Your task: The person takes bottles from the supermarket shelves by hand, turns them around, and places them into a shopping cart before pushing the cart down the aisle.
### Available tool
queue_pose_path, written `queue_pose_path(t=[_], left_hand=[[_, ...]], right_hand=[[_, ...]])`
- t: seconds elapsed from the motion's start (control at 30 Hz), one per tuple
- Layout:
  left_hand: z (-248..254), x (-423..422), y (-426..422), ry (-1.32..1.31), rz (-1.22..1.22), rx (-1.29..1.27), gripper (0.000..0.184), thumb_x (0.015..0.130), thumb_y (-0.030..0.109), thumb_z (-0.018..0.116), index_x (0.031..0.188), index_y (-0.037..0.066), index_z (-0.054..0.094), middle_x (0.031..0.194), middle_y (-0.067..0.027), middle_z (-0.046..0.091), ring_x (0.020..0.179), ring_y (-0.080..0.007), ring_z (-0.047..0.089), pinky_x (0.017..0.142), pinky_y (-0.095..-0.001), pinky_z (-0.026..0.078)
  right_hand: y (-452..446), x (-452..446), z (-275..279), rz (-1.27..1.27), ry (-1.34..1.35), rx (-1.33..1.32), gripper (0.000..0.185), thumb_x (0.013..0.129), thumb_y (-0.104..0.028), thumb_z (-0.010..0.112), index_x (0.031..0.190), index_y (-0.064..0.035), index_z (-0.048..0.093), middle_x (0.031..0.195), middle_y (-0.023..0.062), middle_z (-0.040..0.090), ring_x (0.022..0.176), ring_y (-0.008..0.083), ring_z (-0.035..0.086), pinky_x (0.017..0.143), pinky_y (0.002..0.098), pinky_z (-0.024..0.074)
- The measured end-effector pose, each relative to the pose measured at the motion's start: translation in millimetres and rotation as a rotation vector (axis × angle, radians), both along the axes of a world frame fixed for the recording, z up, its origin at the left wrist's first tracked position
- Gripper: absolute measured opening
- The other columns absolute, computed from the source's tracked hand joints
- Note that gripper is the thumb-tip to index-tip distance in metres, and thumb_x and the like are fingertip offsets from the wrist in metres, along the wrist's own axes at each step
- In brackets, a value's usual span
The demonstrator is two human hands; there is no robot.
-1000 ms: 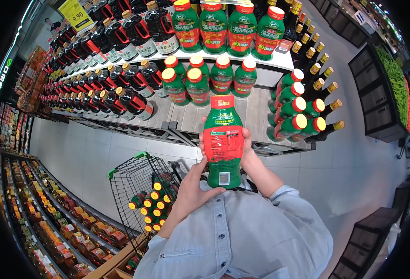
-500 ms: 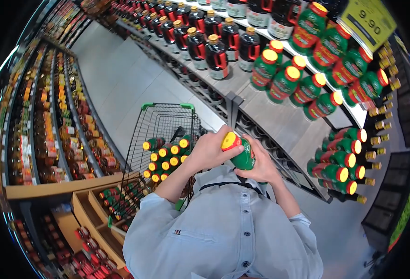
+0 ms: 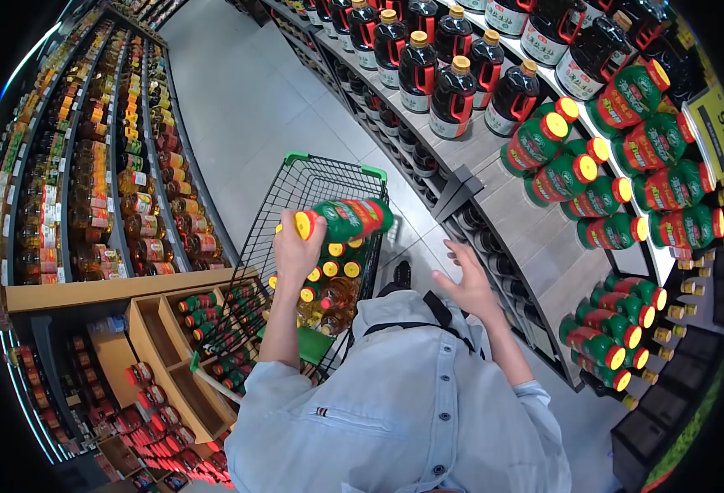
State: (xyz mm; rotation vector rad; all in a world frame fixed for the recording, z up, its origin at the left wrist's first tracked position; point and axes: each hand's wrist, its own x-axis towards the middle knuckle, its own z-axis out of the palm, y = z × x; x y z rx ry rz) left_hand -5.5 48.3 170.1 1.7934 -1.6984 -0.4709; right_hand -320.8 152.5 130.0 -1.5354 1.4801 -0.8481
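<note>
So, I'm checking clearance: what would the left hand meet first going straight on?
Along the forearm's line, the left hand would probably meet the cart's far rim, though depth is unclear and it might pass above.

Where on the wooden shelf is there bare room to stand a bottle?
The wooden shelf has bare boards between the dark bottles and the upper green bottles, and between those and the lower green bottles. Each cluster itself looks tightly packed.
</note>
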Motion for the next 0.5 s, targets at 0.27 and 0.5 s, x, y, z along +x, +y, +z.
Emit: queue_pose_path(t=[0.27, 0.5], left_hand=[[-163, 67, -63, -0.270, 0.236, 0.201, 0.053, 0.088, 0.045, 0.062, 0.107, -0.001, 0.044, 0.084, -0.0306, 0.065, 0.081, -0.0495, 0.063, 0.072, -0.0561, 0.049], [-251, 75, -73, -0.203, 0.360, 0.552, 0.063, 0.087, 0.049, 0.061, 0.114, -0.003, 0.039, 0.103, -0.0329, 0.063, 0.099, -0.0482, 0.061, 0.088, -0.0537, 0.048]], right_hand=[[76, -36, -77, -0.249, 0.005, 0.473, 0.056, 0.084, -0.025, 0.074, 0.128, 0.0016, 0.053, 0.099, 0.0153, 0.065, 0.089, 0.0212, 0.065, 0.080, 0.0327, 0.0523], [130, -27, -127, -0.520, -0.086, 0.603, 0.052, 0.085, -0.022, 0.073, 0.125, 0.0042, 0.054, 0.091, 0.0094, 0.066, 0.080, 0.0142, 0.064, 0.074, 0.0275, 0.0517]])
